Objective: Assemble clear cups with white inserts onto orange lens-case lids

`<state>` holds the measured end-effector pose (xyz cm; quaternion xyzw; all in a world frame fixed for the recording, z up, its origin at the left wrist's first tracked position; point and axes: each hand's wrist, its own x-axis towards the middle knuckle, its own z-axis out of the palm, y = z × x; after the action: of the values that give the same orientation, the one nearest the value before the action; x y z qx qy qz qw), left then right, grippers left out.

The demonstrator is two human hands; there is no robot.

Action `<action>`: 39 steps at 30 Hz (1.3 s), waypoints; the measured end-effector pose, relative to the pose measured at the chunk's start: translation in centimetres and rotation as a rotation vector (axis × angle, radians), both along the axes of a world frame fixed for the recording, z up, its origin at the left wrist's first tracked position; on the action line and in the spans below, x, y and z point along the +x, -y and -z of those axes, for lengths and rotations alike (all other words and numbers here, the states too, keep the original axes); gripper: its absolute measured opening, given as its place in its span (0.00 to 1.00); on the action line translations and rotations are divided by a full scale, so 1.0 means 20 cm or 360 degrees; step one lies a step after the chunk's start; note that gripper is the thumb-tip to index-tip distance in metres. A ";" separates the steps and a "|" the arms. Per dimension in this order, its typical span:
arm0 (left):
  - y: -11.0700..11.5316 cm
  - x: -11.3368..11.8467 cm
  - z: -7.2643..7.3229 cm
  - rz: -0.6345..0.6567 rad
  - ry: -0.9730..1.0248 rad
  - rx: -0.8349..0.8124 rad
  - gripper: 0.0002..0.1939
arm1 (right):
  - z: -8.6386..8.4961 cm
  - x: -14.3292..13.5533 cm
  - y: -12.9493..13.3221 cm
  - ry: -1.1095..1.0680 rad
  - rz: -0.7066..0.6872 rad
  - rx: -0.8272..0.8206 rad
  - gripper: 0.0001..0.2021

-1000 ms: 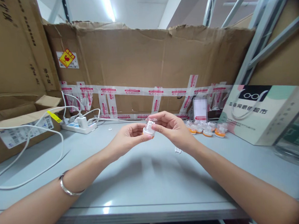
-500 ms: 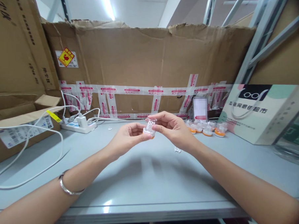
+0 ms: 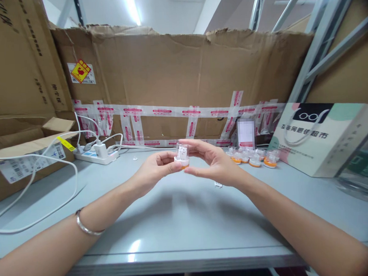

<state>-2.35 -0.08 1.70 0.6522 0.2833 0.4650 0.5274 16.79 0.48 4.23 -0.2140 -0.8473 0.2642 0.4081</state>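
Observation:
Above the middle of the table, a small clear plastic container [image 3: 182, 153] with a white collar and an orange base is upright between my hands. My left hand [image 3: 156, 169] is closed on its lower left side, thumb against the collar. Curved round the right side is my right hand [image 3: 214, 161], forefinger at the clear top and thumb tip by the orange base. White patterned bits show inside the clear part. A small white flat piece [image 3: 218, 184] lies on the table below my right hand, partly hidden by it.
Several similar orange-based containers [image 3: 255, 161] stand at the back right, beside a printed carton bag [image 3: 309, 148]. A power strip [image 3: 96, 156] with white cables lies at the back left near an open cardboard box [image 3: 19, 141]. A tiny white piece [image 3: 135, 159] lies near the strip.
My right thumb has moved from the container's clear upper part down to its orange base. The container is now more upright and slightly further left.

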 end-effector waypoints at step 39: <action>0.04 0.07 0.05 -0.0023 -0.0014 0.0206 0.13 | 0.05 -0.01 -0.03 -0.0345 -0.0052 -0.0206 0.13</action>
<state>-0.99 -0.94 0.79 0.6850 0.2596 0.4834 0.4793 16.60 1.02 3.14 -0.1962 -0.7827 0.3466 0.4783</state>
